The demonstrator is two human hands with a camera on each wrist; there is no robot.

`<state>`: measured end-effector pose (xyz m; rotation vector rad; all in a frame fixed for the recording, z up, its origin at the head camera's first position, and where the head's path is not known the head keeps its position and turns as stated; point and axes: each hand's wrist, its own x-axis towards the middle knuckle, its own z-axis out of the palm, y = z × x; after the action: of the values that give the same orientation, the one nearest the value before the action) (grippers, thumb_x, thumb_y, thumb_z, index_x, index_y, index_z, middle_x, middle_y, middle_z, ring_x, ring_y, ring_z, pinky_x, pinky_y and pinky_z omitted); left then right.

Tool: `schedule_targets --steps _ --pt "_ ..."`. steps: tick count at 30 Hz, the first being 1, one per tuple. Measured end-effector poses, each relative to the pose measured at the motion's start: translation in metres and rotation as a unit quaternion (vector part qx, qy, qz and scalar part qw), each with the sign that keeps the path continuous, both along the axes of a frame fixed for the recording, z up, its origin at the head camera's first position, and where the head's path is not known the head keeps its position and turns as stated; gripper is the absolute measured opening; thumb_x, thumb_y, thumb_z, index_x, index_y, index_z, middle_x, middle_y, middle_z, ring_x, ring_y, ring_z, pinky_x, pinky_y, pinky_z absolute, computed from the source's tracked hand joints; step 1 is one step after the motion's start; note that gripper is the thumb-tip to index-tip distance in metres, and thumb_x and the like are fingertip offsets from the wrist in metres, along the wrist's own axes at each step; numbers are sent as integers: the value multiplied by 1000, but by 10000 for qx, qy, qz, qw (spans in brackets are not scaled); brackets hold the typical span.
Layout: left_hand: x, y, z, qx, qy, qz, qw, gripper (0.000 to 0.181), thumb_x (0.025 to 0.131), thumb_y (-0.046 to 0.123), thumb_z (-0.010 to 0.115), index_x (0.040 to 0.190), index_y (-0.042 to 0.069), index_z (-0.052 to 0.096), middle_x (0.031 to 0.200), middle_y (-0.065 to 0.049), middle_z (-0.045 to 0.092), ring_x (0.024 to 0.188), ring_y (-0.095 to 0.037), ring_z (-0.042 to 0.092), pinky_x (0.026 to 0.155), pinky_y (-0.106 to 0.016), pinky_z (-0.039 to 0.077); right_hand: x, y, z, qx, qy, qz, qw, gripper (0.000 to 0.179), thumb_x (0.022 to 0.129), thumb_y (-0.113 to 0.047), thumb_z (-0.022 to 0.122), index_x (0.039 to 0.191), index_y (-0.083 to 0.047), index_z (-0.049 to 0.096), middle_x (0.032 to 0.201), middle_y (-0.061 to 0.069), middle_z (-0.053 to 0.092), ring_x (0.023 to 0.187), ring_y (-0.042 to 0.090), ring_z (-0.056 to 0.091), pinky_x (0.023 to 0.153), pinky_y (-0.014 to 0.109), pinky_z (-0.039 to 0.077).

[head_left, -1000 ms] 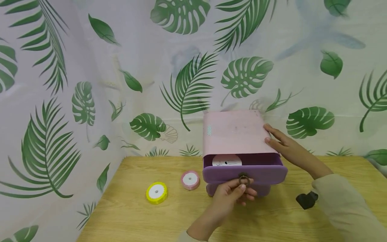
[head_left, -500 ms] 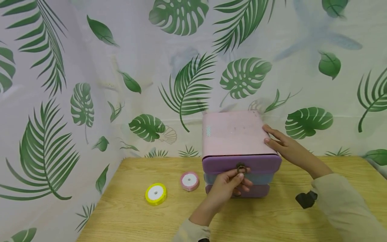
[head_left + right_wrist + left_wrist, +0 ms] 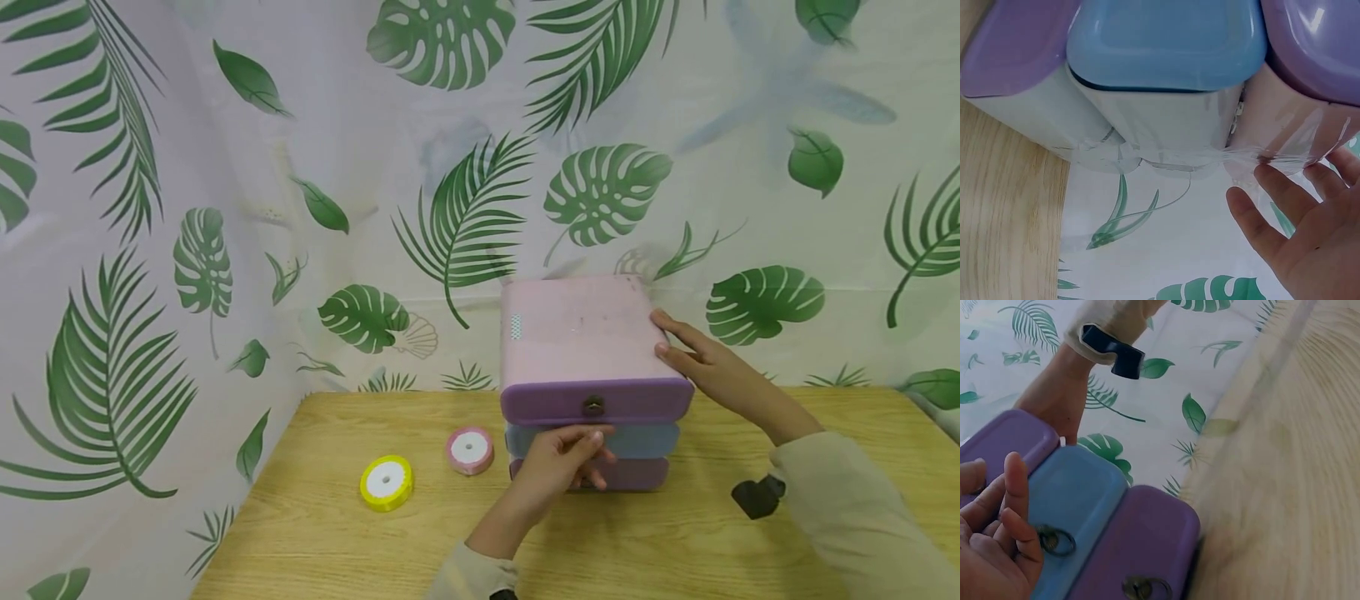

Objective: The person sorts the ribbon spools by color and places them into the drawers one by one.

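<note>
A three-drawer box [image 3: 577,329] with a pale pink top stands on the table. Its purple top drawer [image 3: 547,403], blue middle drawer [image 3: 645,440] and purple bottom drawer [image 3: 637,473] are all pushed in. My left hand [image 3: 558,462] hovers before the drawer fronts, just below the top drawer's bronze ring pull [image 3: 593,405]. Its fingers are loosely bent with nothing between them. In the left wrist view, ring pulls hang on the blue drawer [image 3: 1079,481] and the bottom drawer. My right hand [image 3: 716,375] rests its fingertips against the box's upper right side, fingers extended.
Left of the box lie a pink ribbon spool [image 3: 469,450] and a yellow ribbon spool [image 3: 386,482] on the wooden table [image 3: 315,542]. A leaf-patterned cloth [image 3: 450,250] hangs right behind the box. Clear tape [image 3: 1179,156] runs along the box's side.
The top drawer, pulled out a second ago with a white disc-shaped item visible inside, has slid in. My left hand has let go of its ring. My right hand stays on the box.
</note>
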<state>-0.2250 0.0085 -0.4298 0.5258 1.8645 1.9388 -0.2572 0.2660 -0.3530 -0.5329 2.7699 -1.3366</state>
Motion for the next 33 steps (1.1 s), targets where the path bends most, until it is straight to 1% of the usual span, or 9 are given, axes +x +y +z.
schedule_targets --steps 6,8,12,15,19,22,27,30,33 --pt "4 -19 -18 -118 -115 92 9998 36 97 24 57 129 6 60 103 -15 71 63 -6 61 55 -20 34 -1 1 -3 -14 22 13 10000 64 104 -32 41 156 -15 9 163 15 3 143 51 12 106 71 21" --pt "2 -26 -22 -205 -95 156 9996 37 96 24 59 129 7 60 103 -15 71 64 -6 61 55 -21 33 -1 2 -3 -7 37 22 10000 63 104 -32 41 156 -16 9 163 14 3 143 51 12 105 71 21" --pt "1 -34 -24 -280 -90 199 9994 38 95 22 61 129 5 59 103 -18 71 65 -6 61 55 -20 34 -1 2 -3 -62 61 61 9999 63 104 -31 41 156 -16 9 163 14 3 144 51 11 105 71 21" --pt "1 -35 -25 -357 -32 147 9992 37 95 20 62 128 4 60 104 -21 70 65 -6 61 53 -19 34 -2 2 -3 -118 53 86 9999 63 104 -30 41 156 -16 9 163 13 2 145 50 10 105 71 20" --pt "1 -31 -30 -597 7 82 9982 37 94 21 62 127 5 61 105 -20 71 68 -9 63 52 -19 34 -2 1 -4 -134 43 103 9998 63 104 -30 41 156 -15 8 163 13 2 145 49 8 106 71 19" --pt "-1 -24 -33 -704 -59 20 9975 40 95 25 62 129 4 59 107 -16 72 72 -11 66 54 -20 35 -2 1 -4 -138 37 96 9999 63 104 -30 41 156 -16 8 163 13 1 145 49 8 106 72 18" --pt "-3 -10 -34 -759 -261 -160 9966 42 96 30 59 129 4 59 106 -7 74 71 -2 66 59 -19 37 -1 0 -5 -148 28 85 9999 63 104 -30 41 157 -17 8 163 13 1 145 50 8 105 72 19" --pt "-3 -3 -35 -803 -341 -109 9961 38 97 33 57 123 7 65 98 0 75 67 1 64 59 -18 38 -1 0 -5 -153 34 93 9998 63 104 -30 40 157 -18 8 163 12 1 144 51 9 105 72 19" --pt "-5 2 -38 -757 -416 64 9962 33 97 33 57 117 10 69 93 -1 75 63 -1 63 56 -19 36 -1 0 -5 -173 41 93 9998 62 104 -30 40 157 -18 8 163 12 2 144 51 10 105 72 20"
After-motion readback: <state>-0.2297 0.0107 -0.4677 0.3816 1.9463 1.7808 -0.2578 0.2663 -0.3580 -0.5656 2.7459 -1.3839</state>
